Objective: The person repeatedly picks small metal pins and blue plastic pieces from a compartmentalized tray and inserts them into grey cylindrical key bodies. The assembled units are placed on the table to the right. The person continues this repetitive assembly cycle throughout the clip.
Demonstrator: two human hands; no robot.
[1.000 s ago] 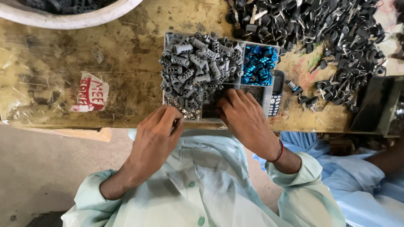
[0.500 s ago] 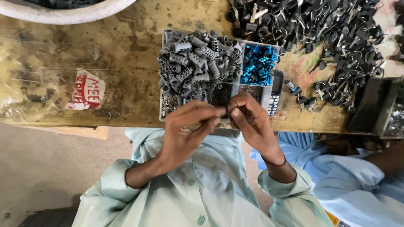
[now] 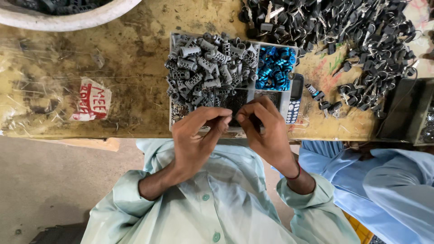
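Observation:
My left hand (image 3: 195, 135) and my right hand (image 3: 266, 131) meet fingertip to fingertip over the near edge of a compartment tray (image 3: 174, 118). Together they pinch a small dark part (image 3: 231, 119), mostly hidden by the fingers. The tray holds a heap of grey ribbed cylinders (image 3: 205, 68), a section of blue rings (image 3: 275, 68) and small dark bits just beyond my fingers. My right wrist wears a red thread band (image 3: 296, 174).
A push-button phone (image 3: 294, 97) lies right of the tray. A big pile of black keys and rings (image 3: 343, 31) fills the back right. A white basin (image 3: 68, 18) sits back left, a dark box (image 3: 402, 113) far right. A person in blue (image 3: 375, 180) sits to my right.
A second ago my hands were apart, fingers down in the tray's near compartments. They have lifted and come together, pinching a small part between them.

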